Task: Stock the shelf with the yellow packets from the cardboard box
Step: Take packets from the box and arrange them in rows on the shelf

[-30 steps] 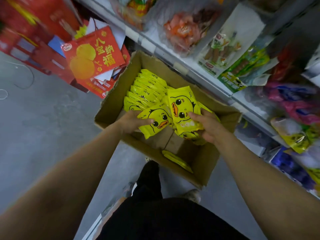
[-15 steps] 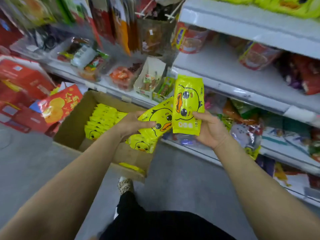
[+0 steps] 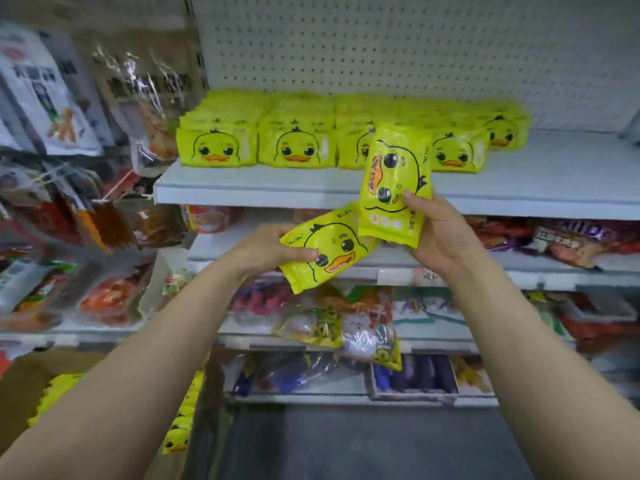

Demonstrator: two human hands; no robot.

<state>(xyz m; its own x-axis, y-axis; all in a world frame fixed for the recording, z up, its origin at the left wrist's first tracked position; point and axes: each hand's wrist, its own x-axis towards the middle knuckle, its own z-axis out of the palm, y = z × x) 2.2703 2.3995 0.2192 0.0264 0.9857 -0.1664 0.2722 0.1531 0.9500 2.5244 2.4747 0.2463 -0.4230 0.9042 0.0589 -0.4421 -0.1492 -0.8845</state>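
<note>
My left hand (image 3: 263, 251) grips a yellow duck packet (image 3: 329, 251) tilted on its side, at the height of the second shelf. My right hand (image 3: 440, 233) holds another yellow packet (image 3: 394, 181) upright, its top reaching the front edge of the white shelf (image 3: 277, 192). On that shelf stand rows of the same yellow duck packets (image 3: 294, 143), faces forward. The cardboard box (image 3: 20, 393) sits at the lower left, with more yellow packets (image 3: 59, 386) showing inside it, partly hidden by my left arm.
A white pegboard (image 3: 415, 46) backs the top shelf, whose right part is bare. Bagged snacks hang at the left (image 3: 138, 98). Lower shelves (image 3: 554, 271) hold mixed coloured snack packs. Dark floor (image 3: 363, 445) lies below.
My view swung up from the box to the shelves. Both hands rose with their packets from the box to the level of the shelf holding the yellow packets.
</note>
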